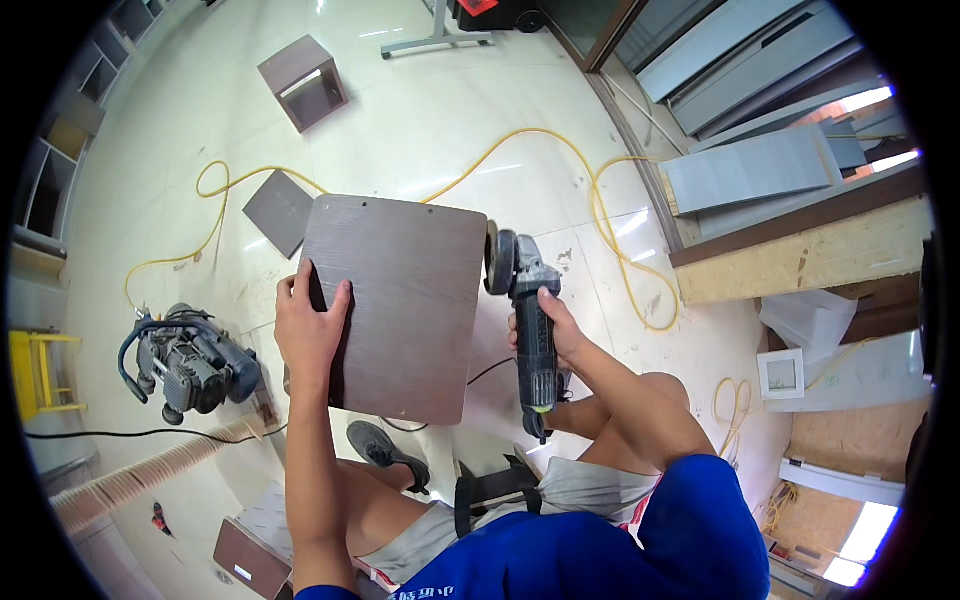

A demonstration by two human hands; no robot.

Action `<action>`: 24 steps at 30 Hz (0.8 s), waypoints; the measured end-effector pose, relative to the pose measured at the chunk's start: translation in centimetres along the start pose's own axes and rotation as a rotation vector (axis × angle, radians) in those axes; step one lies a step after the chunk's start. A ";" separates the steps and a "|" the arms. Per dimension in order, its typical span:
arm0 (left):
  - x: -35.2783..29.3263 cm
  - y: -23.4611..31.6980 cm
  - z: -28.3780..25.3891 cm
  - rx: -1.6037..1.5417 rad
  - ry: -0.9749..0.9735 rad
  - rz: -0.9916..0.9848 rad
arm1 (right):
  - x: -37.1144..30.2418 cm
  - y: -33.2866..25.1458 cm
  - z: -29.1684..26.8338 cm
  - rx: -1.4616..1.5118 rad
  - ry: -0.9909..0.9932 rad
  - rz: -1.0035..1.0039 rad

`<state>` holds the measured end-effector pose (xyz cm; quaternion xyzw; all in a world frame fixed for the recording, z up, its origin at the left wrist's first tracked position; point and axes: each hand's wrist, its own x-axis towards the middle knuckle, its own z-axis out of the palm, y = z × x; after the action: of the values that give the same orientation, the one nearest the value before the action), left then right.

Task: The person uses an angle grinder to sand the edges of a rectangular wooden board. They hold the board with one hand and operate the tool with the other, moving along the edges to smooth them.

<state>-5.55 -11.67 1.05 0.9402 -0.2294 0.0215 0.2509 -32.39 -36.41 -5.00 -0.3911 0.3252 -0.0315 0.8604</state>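
Note:
A brown wooden panel (pixel 410 300) with rounded corners and two small holes along its far edge stands in front of me. My left hand (pixel 312 320) grips its left side, the thumb on the top face and the fingers over the edge. In my right hand (pixel 562 330) is a black and grey angle grinder (pixel 537 350), held by its body. The grinder's disc (pixel 497 258) is at the panel's right edge, near the far corner; I cannot tell whether it touches or spins. What supports the panel underneath is hidden.
An air compressor (pixel 195 362) stands on the floor at left. A yellow hose (pixel 590 180) loops across the floor. Beyond the panel lie a flat brown board (pixel 280 213) and an open brown box (pixel 303 83). Grey panels (pixel 750 170) lean at right; a yellow stool (pixel 45 375) is far left.

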 end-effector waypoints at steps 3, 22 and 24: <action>0.1 -0.1 0.2 0.004 -0.002 -0.015 | 1.4 -0.3 -0.2 0.000 0.040 0.012; 0.0 -0.2 0.0 0.000 0.008 -0.003 | -3.7 4.3 2.3 -0.020 0.045 -0.053; -0.1 -0.4 0.2 0.015 0.014 -0.002 | -2.8 3.9 2.9 0.060 0.059 -0.026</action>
<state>-5.45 -11.44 0.68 0.9421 -0.2266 0.0296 0.2454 -33.67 -30.89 -4.81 -0.3682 0.3441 -0.0640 0.8613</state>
